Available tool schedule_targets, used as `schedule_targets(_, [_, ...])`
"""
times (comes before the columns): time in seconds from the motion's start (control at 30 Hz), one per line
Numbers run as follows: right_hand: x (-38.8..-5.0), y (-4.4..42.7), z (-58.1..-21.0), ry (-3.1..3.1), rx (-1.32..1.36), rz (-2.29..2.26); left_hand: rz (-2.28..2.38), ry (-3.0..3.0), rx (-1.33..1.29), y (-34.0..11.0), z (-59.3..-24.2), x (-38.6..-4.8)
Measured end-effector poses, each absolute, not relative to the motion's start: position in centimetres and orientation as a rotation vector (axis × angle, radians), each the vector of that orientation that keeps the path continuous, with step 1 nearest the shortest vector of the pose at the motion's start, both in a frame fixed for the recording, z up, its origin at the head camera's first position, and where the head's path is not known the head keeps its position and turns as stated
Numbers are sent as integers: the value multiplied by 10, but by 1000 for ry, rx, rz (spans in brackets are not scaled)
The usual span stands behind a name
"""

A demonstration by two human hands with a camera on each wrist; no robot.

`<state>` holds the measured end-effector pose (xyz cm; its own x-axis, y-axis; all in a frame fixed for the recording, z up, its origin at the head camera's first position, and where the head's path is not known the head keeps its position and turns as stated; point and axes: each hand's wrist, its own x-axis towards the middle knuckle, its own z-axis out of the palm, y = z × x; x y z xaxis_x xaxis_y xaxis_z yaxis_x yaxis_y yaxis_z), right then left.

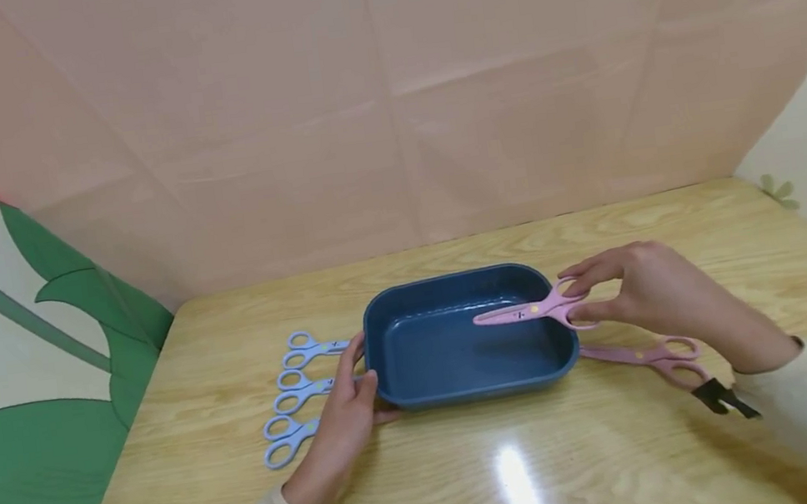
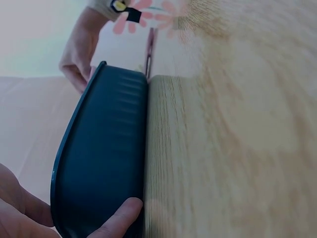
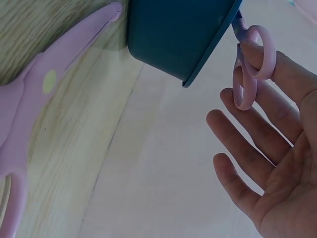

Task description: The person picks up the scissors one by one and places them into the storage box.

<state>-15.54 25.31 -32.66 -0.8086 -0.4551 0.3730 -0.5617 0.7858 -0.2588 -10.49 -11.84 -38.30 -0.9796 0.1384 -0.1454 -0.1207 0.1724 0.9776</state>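
A dark blue rectangular tray [image 1: 466, 391] rests on the table in the head view. My left hand [image 1: 347, 410] holds its left end, fingers spread around the near corner; in the left wrist view a fingertip [image 2: 130, 206] lies on the outer wall. Above the tray's right side, my right hand [image 1: 650, 293] pinches pink scissors [image 1: 524, 312] by the handle loops, blades pointing left over the tray. The right wrist view shows the other fingers of this hand extended. A second pair of pink scissors [image 1: 643, 355] lies right of the tray, below the right hand.
Three pairs of light blue scissors [image 1: 300, 392] lie in a column left of the tray, their blades partly hidden by the left hand. The wooden table [image 1: 432, 484] meets a pinkish cloth backdrop [image 1: 392, 161] at its far edge. A patterned green-and-white cloth [image 1: 37, 465] hangs at the left.
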Motion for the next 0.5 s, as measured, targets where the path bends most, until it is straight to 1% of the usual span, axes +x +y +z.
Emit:
schedule_targets(0.33, [-153, 251, -327, -2757, 733, 527, 1897, 2236, 28, -117, -380, -108])
schedule_targets(0.5, [-153, 249, -328, -2748, 755, 521, 1903, 2229, 15, -117, -381, -108])
